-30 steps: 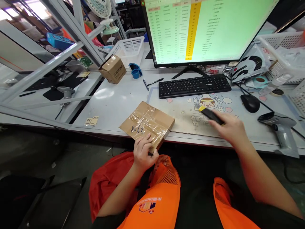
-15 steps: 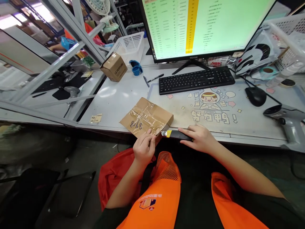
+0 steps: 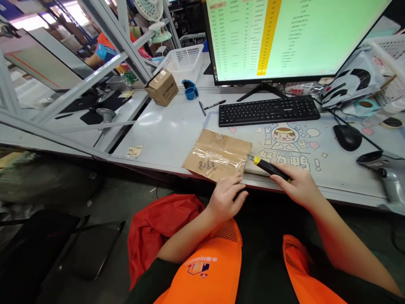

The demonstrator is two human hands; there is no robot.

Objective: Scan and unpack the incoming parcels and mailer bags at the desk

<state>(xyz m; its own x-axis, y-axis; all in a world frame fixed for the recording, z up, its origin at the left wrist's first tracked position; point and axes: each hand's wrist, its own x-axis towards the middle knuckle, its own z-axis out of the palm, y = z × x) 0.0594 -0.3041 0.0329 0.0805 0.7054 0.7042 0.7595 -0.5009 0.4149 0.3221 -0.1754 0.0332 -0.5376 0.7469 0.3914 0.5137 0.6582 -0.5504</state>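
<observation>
A flat brown cardboard box (image 3: 218,150) with clear tape and handwritten digits lies at the desk's front edge, its near corner jutting over. My left hand (image 3: 228,196) is at that near edge, fingertips against the cardboard, thumb apart and the fingers loosely bent. In my right hand (image 3: 297,183) is a black and yellow utility knife (image 3: 272,168). The knife's tip points left, at the box's right side; whether the blade touches the cardboard I cannot tell.
A keyboard (image 3: 268,110) and monitor (image 3: 297,42) stand behind the box. To the right are a mouse (image 3: 348,137) and barcode scanner (image 3: 386,173). A small carton (image 3: 162,88), blue container (image 3: 190,90), pens (image 3: 211,105) and white basket (image 3: 186,59) are at back left.
The box has turned and shifted right along the desk edge. My left hand has loosened from its pinch at the box edge. The knife has moved right with my right hand and tilted.
</observation>
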